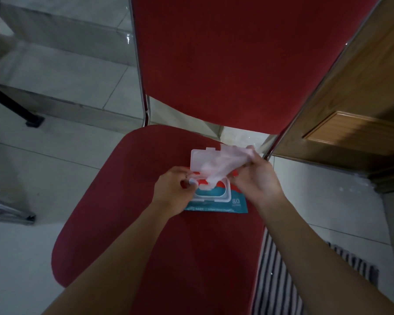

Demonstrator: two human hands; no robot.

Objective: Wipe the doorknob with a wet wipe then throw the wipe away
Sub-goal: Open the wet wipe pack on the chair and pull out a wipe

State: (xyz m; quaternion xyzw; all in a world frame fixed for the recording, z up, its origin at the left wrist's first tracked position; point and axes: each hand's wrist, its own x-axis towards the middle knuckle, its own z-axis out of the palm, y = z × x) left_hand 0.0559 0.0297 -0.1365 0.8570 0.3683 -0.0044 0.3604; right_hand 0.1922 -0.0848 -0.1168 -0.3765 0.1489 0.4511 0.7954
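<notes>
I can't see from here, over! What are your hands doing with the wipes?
Left hand gripping the wipes pack at its open lid. Right hand pulling a wet wipe out. Pack lies on red chair. Doorknob not in view.

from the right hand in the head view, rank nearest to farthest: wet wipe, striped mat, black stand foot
1. The wet wipe: pinched in the right hand itself, over the open pack on the red chair seat.
2. The striped mat: on the floor below and to the right of the chair.
3. The black stand foot: far left on the tiled floor, beyond the chair.
</notes>
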